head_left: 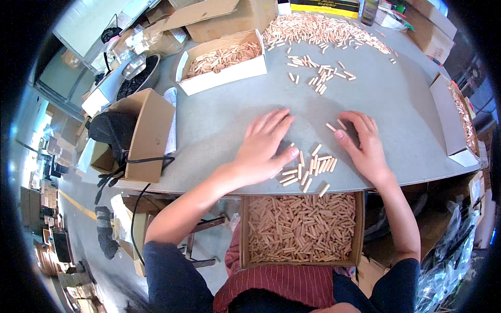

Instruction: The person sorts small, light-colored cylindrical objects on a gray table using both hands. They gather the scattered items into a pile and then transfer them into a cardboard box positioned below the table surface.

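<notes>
Item: one black-and-yellow box [326,7], far side of grey table [396,99]; I see printed lettering on it. Other print: too small for me to read.

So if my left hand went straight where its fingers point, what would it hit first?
Probably the loose pegs scattered ahead of your left hand, before the big pile; hand height is hard to judge.

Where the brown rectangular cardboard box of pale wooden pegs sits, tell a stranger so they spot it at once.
Find the near edge of the broad grey tabletop. Just beneath, between the person's bare forearms, is the open brown cardboard box. Unlike the white cardboard box that also holds pegs, it sits below the tabletop.
</notes>
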A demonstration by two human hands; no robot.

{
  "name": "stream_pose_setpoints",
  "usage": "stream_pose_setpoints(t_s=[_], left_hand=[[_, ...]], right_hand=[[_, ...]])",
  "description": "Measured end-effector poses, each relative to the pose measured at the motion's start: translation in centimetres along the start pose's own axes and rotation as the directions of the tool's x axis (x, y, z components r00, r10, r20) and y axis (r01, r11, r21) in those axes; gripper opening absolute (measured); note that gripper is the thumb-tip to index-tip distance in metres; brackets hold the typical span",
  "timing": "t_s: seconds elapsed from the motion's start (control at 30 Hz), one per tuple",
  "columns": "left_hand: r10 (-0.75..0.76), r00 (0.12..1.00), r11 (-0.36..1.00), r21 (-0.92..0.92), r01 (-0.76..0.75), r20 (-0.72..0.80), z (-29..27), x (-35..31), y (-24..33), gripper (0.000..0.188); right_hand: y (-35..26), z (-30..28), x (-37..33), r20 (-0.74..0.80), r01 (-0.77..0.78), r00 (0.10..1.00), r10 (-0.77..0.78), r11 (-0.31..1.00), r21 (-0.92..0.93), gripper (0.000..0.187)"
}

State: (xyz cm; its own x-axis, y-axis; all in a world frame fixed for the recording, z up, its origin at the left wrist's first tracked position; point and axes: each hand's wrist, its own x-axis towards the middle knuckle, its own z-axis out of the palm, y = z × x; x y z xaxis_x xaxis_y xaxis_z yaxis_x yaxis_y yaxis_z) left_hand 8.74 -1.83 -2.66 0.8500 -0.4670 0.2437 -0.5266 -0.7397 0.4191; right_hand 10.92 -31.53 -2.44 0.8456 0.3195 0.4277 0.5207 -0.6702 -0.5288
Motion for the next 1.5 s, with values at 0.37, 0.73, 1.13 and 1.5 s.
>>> stream_pose_setpoints(t_s=[0.37,0.73,1.13,1.5], left_hand=[[0.166,0.971,0.96,-0.198,-0.199,-0.17,-0.7,0.1,0.6,0.029],[0.323,0.924,0.94,-0.043,-0.338,-0.206,-0.5,1.3,1.4,0.015],[-0.068,0.924,0.996,0.028,0.085,-0.376,-6.8,3.4,-4.9,0.038],[0.147,0.96,0.879,-0.476,-0.016,0.239,-1.2,-0.4,2.4,0.064]], right_hand=[[0.6,0.2,0.0,-0.074,0.063,0.995,-0.06,0.997,0.034,0.029],[0.1,-0.2,0.1,-0.062,0.06,0.996,-0.057,0.996,0.06,0.033],[0.1,-0.6,-0.2,-0.053,-0.015,0.998,0.029,0.969,0.245,0.04],[-1.0,-1.6,-0.8,0.341,-0.138,0.935,-0.093,0.792,0.594,0.05]])
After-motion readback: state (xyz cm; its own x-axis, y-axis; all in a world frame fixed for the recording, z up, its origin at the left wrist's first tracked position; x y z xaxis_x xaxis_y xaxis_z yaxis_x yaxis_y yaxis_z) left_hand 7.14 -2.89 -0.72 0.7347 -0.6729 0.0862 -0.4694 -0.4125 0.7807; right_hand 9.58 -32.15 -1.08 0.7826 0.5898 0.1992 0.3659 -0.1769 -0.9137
